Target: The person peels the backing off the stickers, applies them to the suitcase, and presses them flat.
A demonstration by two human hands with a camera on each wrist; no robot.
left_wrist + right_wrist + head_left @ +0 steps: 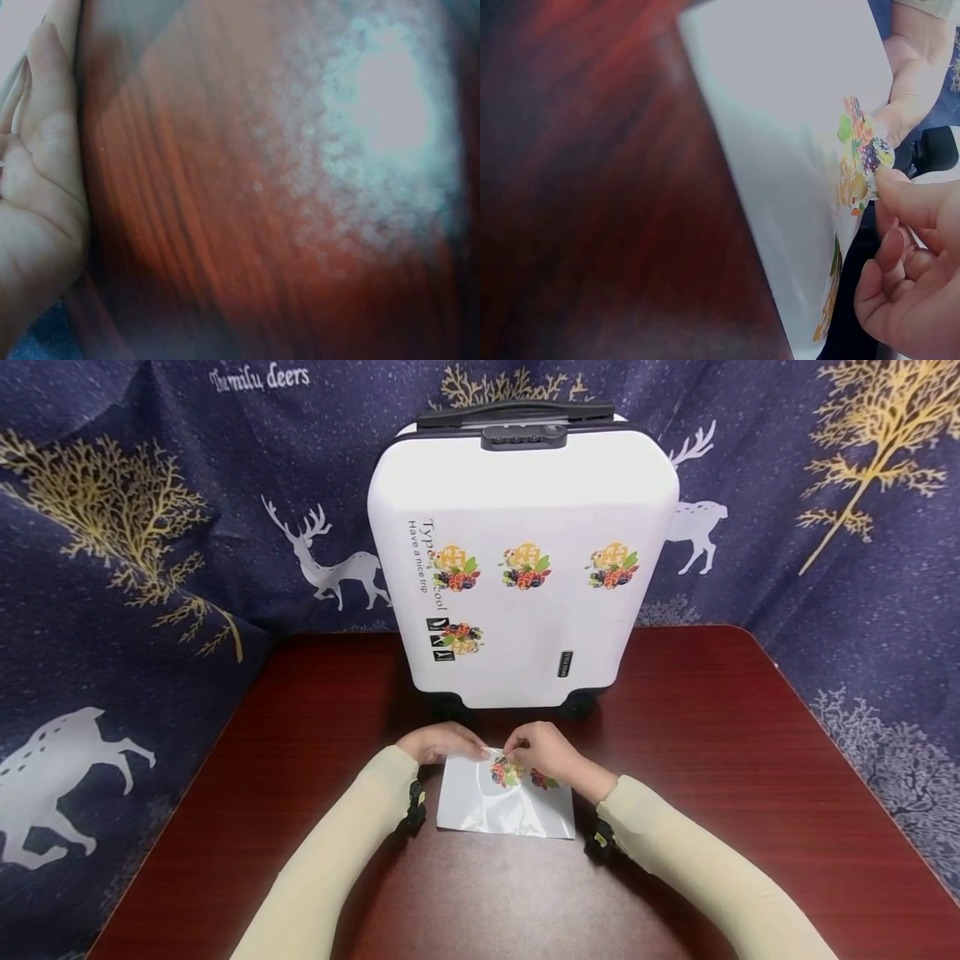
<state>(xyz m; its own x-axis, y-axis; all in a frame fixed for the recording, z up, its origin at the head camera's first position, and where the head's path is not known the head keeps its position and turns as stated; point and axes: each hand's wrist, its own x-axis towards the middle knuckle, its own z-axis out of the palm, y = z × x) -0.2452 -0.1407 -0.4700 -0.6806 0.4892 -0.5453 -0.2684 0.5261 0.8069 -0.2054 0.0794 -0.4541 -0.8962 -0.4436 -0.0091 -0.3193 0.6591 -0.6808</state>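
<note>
Sticker sheet [506, 814], white: lower centre of the head view, between the hands. Left hand [447, 742]: grips the sheet's upper left edge, thumb on top. Right hand [549, 753]: thumb and finger pinch a fruit sticker [859, 157] at the sheet's upper edge. Suitcase [517, 635], white: upper centre.

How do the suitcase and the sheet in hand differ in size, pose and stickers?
Size: the suitcase is far larger than the sheet. Pose: the suitcase stands on the table; the left hand holds the sheet in front of it. Stickers: the suitcase bears four fruit stickers, the sheet shows two. Both are white.
</note>
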